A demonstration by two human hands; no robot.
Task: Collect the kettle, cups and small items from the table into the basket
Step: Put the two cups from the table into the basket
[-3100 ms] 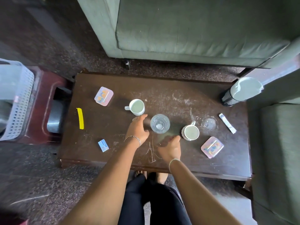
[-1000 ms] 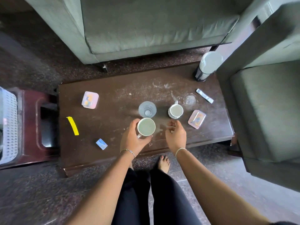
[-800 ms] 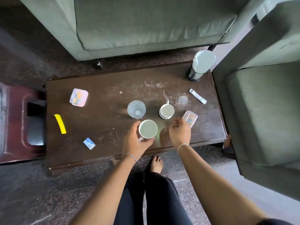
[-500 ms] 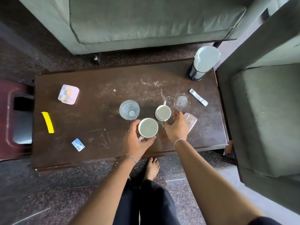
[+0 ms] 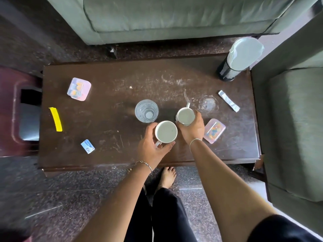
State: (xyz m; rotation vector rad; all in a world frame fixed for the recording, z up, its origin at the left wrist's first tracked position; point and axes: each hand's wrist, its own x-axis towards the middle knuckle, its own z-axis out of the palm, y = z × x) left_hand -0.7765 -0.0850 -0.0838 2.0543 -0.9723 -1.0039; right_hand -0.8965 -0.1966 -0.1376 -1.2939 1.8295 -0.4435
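The left hand (image 5: 153, 145) is closed around a white cup (image 5: 166, 131) at the near middle of the dark counter (image 5: 113, 84); the right hand (image 5: 192, 128) is wrapped around a second white cup (image 5: 185, 116) just to its right, the two cups nearly touching. Whether either cup is clear of the surface cannot be told. Risk: the cups may knock together as they come away, and the right hand's cup stands close to the drinking glass (image 5: 146, 111) and a small clear glass dish (image 5: 208, 103), either of which a careless lift could tip or slide. Remaining on the counter: the kettle (image 5: 239, 58) at the far right corner, a silver sachet (image 5: 229, 101), two pink packets (image 5: 79, 89) (image 5: 214, 131), a yellow strip (image 5: 56, 119) and a small blue packet (image 5: 87, 146). The basket is not in view. A red stool (image 5: 10, 110) stands beside the counter's left end.
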